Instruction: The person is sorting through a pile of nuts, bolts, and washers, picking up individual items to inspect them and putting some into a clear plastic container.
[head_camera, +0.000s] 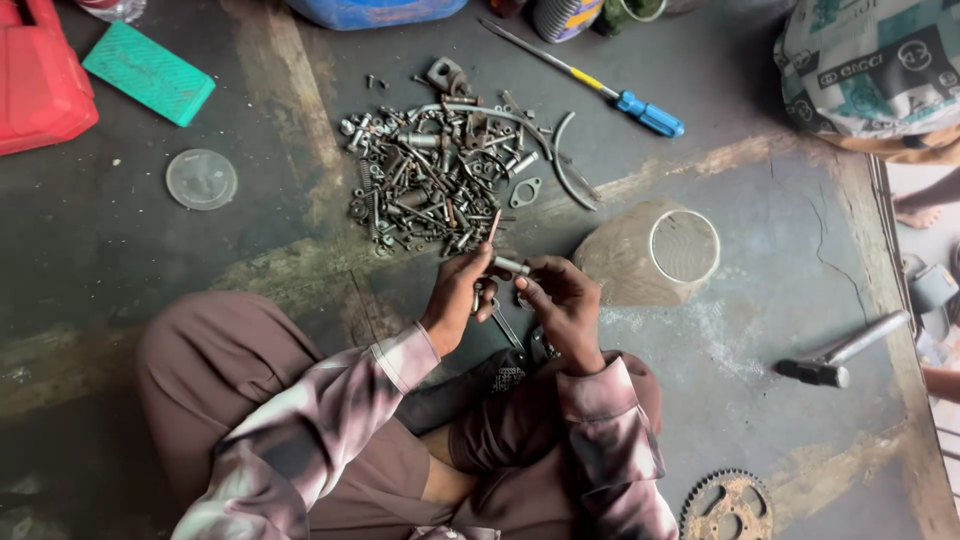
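The left hand (455, 300) and right hand (562, 305) pinch a short metal bolt (510, 266) between their fingertips, one at each end, held level just below the pile (440, 175) of loose hardware. Both hands are closed lightly around it; a thin rod (494, 226) pokes up from the left fingers. The bolt looks small, stiff, light and probably greasy, so gripping its ends seems safest.

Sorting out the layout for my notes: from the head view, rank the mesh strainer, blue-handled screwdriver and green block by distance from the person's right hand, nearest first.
From the right hand:
1. Mesh strainer, just to its right.
2. Blue-handled screwdriver, up and right.
3. Green block, far upper left.
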